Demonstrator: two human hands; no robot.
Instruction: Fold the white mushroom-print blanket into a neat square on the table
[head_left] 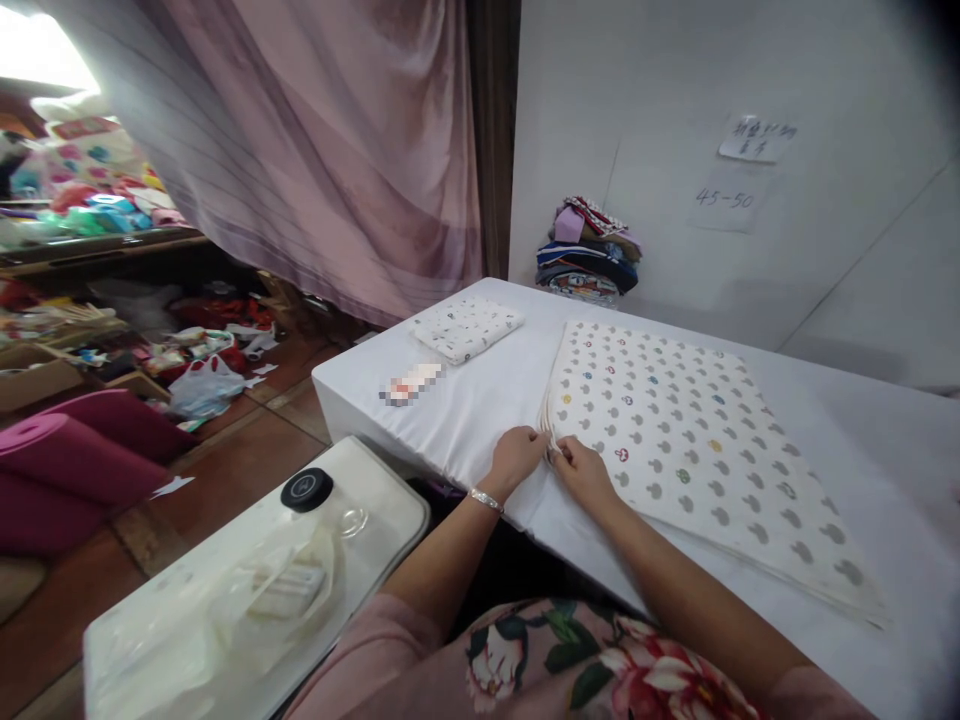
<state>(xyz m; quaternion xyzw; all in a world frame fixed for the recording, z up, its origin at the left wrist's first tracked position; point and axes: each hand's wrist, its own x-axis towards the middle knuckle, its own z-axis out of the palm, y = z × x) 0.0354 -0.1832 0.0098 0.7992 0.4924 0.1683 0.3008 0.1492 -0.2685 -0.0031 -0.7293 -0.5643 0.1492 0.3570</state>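
A stack of white cloth sheets [675, 430] printed with grey and coloured motifs lies flat on the white-covered table [480, 400]. At its near left corner, my left hand [519, 452] pinches the layered edges; a silver bracelet circles that wrist. Close beside it, my right hand [583, 468] grips the same corner with thumb and fingers. The layers fan slightly between both hands. Farther back on the left rests a folded white cloth [469, 328] with small dark prints, and a small blurred item [411, 384] lies in front of it.
A lower white surface [165, 590] at the left bears a black round object [307, 489] and a clear plastic bag [277, 590]. Folded fabrics [589, 255] are piled by the wall. Pink rolls [82, 460] lie on the floor; a curtain [360, 130] hangs behind.
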